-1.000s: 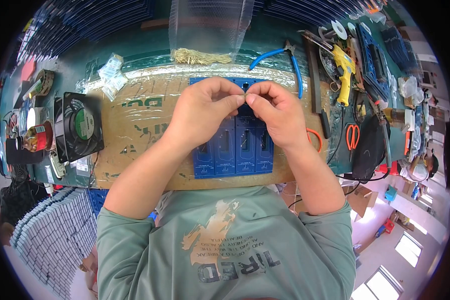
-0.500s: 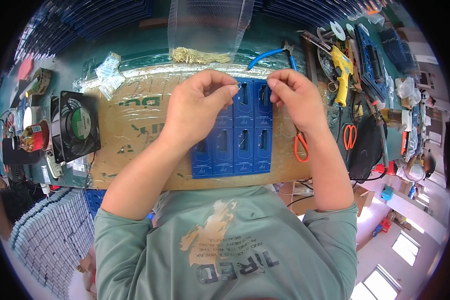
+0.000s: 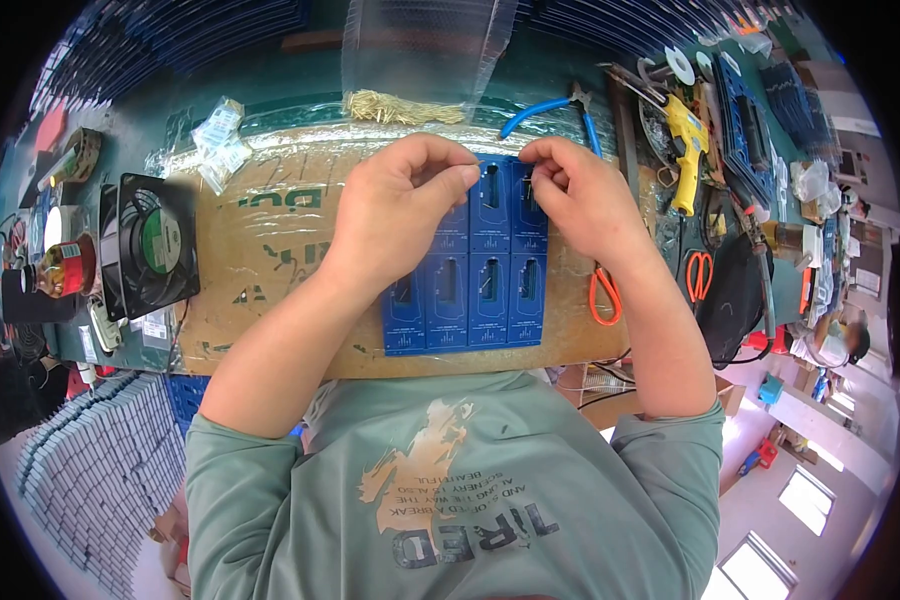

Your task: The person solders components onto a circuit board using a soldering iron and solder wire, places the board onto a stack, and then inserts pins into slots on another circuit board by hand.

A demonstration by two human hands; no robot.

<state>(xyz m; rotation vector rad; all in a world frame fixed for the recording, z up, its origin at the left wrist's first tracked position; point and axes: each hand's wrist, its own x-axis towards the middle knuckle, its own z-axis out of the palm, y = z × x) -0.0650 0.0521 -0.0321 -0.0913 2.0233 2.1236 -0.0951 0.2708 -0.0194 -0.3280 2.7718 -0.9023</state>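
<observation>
A blue panel of joined circuit boards (image 3: 467,335) with long slots lies on the cardboard, its upper part partly behind my hands. My left hand (image 3: 400,205) is at the panel's upper left, thumb and forefinger pinched; anything between those fingertips is too small to make out. Over the upper right corner, my right hand (image 3: 590,200) has its fingers curled and thumb drawn in. Whatever it holds there is hidden. Thin dark pieces show in some of the slots. Beyond the panel lies a pile of thin, straw-coloured pieces (image 3: 405,108).
Blue-handled cutters (image 3: 538,112) lie beyond the right hand. Orange-handled scissors (image 3: 605,298) sit beside the right wrist, near a yellow glue gun (image 3: 688,150). At left stand a black fan (image 3: 150,248) and small plastic bags (image 3: 220,143). Cardboard (image 3: 280,220) covers the bench.
My right hand has shifted slightly left, its forefinger reaching further over the panel's top edge. My left hand keeps its pinch in nearly the same place.
</observation>
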